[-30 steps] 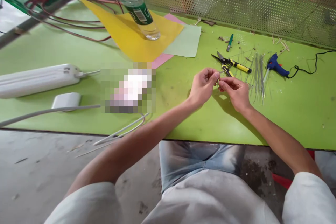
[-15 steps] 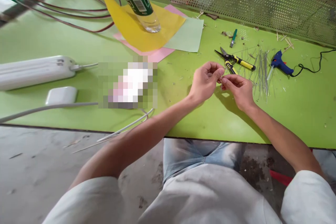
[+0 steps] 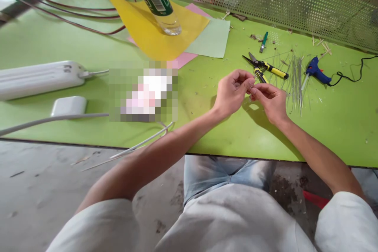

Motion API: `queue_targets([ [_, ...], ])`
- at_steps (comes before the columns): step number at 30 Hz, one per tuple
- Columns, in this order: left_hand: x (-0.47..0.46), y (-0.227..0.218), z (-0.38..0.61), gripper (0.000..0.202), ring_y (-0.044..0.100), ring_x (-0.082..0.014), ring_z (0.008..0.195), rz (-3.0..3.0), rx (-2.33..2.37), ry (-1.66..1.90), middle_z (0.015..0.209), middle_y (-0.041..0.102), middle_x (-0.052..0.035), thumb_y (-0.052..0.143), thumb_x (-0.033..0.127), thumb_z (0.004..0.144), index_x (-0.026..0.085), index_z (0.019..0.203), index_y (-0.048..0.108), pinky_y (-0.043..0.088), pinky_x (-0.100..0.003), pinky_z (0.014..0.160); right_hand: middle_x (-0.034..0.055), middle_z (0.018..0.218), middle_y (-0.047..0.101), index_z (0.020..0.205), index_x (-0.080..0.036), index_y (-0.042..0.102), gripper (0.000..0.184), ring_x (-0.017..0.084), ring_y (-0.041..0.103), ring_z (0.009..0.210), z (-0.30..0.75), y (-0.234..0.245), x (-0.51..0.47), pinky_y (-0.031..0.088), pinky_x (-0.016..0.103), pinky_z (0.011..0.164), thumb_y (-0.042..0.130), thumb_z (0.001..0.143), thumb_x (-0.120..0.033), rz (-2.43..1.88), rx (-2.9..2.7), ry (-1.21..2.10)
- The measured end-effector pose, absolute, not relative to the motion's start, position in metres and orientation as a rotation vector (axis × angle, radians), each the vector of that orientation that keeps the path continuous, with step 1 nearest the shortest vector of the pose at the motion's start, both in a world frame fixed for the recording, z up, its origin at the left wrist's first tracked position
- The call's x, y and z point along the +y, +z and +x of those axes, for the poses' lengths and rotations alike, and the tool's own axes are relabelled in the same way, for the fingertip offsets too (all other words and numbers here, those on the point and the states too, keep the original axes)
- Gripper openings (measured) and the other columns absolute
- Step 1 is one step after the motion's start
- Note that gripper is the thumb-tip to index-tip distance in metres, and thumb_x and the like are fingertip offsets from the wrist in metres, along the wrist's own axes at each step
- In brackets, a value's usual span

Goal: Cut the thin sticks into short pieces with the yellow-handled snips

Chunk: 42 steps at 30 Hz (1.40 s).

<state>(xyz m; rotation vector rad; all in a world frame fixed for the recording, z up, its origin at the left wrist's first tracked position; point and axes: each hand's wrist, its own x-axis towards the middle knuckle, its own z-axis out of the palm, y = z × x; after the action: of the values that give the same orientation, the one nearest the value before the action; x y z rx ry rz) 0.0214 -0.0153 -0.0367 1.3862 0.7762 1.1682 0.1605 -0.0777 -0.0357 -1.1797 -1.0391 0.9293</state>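
Observation:
My left hand [image 3: 235, 91] is closed in a pinch above the green table [image 3: 206, 134]. Its fingertips almost meet those of my right hand [image 3: 272, 101], which is pinched as well. Between them is something thin and small, mostly covered by the fingers; I cannot make out its kind. Just beyond the hands lie pruning shears [image 3: 262, 67] with yellow and black handles, blades apart. To their right a bundle of thin metal wires [image 3: 295, 80] is spread on the table, and beside it rests a blue glue gun [image 3: 317, 71] with a black cord.
A water bottle [image 3: 159, 6] stands on yellow paper [image 3: 189, 33] at the back. A green-handled tool [image 3: 264, 41] lies near the perforated screen [image 3: 280, 0]. On the left are a power strip [image 3: 41, 78], a white adapter [image 3: 69, 106], cables and a blurred-out object [image 3: 147, 94].
Both hands stay nearly in place, with slight finger movement around the small thing. The whole view has shifted very slightly.

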Motion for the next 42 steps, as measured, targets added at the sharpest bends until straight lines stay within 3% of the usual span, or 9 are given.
queue_targets([
  [5,-0.019,-0.036,0.021,0.009,0.068,-0.0113,0.072,1.391,0.728,1.2,0.087,0.074,-0.0027,0.076,0.023,0.093,0.017,0.099,0.075,0.056,-0.022,0.065,0.0009,0.078,0.081,0.082,-0.024,0.084,0.041,0.015,0.07,0.066,0.159,-0.036,-0.078,0.062,0.032,0.068,0.102,0.067,-0.057,-1.161,-1.014,0.906],
  [9,-0.021,-0.036,0.02,0.03,0.065,-0.0115,0.072,1.415,0.644,1.231,0.082,0.07,0.0003,0.074,0.022,0.093,0.019,0.124,0.078,0.057,-0.023,0.07,0.0004,0.076,0.08,0.082,-0.024,0.083,0.04,0.014,0.07,0.066,0.159,-0.036,-0.079,0.063,0.032,0.069,0.101,0.068,-0.057,-1.15,-1.037,0.891],
  [15,-0.02,-0.035,0.02,0.021,0.069,-0.0137,0.075,1.49,0.697,1.231,0.087,0.076,-0.0036,0.076,0.03,0.095,0.019,0.11,0.084,0.059,-0.025,0.073,0.0014,0.081,0.08,0.086,-0.024,0.081,0.048,0.016,0.073,0.072,0.16,-0.036,-0.078,0.064,0.033,0.074,0.098,0.069,-0.065,-1.208,-1.073,0.86],
  [20,-0.016,-0.034,0.019,0.024,0.065,-0.0126,0.069,1.438,0.645,1.279,0.084,0.075,-0.0037,0.082,0.038,0.093,0.019,0.108,0.084,0.055,-0.024,0.065,-0.0003,0.072,0.078,0.088,-0.023,0.085,0.05,0.014,0.068,0.062,0.165,-0.033,-0.076,0.063,0.032,0.066,0.102,0.063,-0.063,-1.211,-1.076,1.048],
  [28,-0.007,-0.033,0.017,0.035,0.068,-0.0122,0.071,1.268,0.627,1.272,0.08,0.075,-0.002,0.091,0.047,0.086,0.019,0.105,0.083,0.059,-0.025,0.07,0.0008,0.074,0.08,0.087,-0.022,0.086,0.051,0.015,0.07,0.063,0.169,-0.033,-0.076,0.066,0.035,0.069,0.101,0.062,-0.064,-1.218,-1.072,1.098],
  [35,-0.006,-0.037,0.019,0.033,0.07,-0.0131,0.07,1.216,0.631,1.197,0.078,0.078,-0.0027,0.093,0.042,0.082,0.019,0.106,0.085,0.061,-0.026,0.07,-0.0001,0.071,0.078,0.084,-0.022,0.086,0.046,0.013,0.067,0.06,0.166,-0.038,-0.076,0.065,0.032,0.066,0.101,0.064,-0.06,-1.236,-1.04,1.047],
  [42,0.003,-0.048,0.018,0.031,0.074,-0.0113,0.077,0.905,0.583,1.097,0.087,0.08,-0.0019,0.098,0.027,0.074,0.021,0.1,0.082,0.063,-0.025,0.076,0.0,0.076,0.08,0.089,-0.022,0.085,0.054,0.015,0.072,0.065,0.169,-0.036,-0.074,0.068,0.035,0.073,0.103,0.058,-0.063,-1.204,-1.06,1.137],
])
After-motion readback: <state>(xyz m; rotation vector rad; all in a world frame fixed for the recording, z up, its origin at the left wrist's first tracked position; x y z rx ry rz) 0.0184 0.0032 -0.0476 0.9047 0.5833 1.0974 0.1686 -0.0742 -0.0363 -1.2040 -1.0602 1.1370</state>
